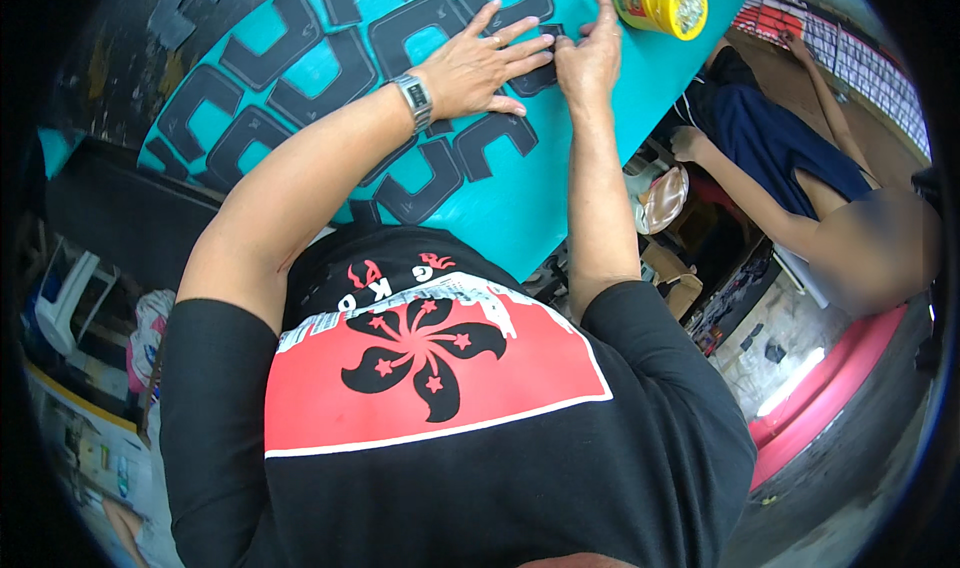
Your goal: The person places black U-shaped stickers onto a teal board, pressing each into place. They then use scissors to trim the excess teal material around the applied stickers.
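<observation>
On the teal tabletop [515, 203] lie several dark grey, flat U-shaped pieces [425, 183] with lines along their edges. My left hand [468, 74] rests over them, palm down and fingers spread, a digital watch [413, 104] on its wrist. Its fingertips reach a small dark piece [538, 80] between my two hands. Beside that piece is my right hand [590, 63], its thumb near the piece's edge and its other fingers bent. What the right fingers pinch, if anything, is hidden.
A yellow jar [660, 5] stands by the table's far right edge. To the right, another person [770, 158] in dark clothes reaches toward a rack of red and white items [800, 43]. A white plastic stool [75, 303] is at the left.
</observation>
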The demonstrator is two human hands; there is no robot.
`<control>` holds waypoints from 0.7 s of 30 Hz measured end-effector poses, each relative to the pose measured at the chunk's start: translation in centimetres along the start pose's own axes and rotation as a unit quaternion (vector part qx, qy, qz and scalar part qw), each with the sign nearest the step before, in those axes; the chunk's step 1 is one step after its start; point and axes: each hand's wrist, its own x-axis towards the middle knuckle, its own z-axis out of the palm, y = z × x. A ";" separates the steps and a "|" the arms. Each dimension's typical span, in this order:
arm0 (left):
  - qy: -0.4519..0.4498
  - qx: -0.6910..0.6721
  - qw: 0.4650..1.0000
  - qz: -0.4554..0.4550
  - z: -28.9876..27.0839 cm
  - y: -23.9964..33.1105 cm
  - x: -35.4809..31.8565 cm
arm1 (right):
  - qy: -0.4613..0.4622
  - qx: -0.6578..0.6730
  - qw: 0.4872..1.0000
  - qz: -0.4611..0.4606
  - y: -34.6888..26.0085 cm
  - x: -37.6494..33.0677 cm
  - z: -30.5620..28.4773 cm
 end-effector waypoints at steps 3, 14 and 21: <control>0.008 0.003 1.000 0.001 -0.2 0.1 0.0 | 0.041 -0.031 0.995 -0.085 0.3 -0.2 0.4; 0.136 -0.022 0.944 -0.299 -4.8 -4.7 -12.2 | 0.056 0.192 0.973 -0.112 2.3 -1.8 1.0; 0.181 0.029 0.908 -0.376 -5.8 -6.3 -14.6 | 0.068 0.132 0.975 -0.164 -0.3 1.1 2.5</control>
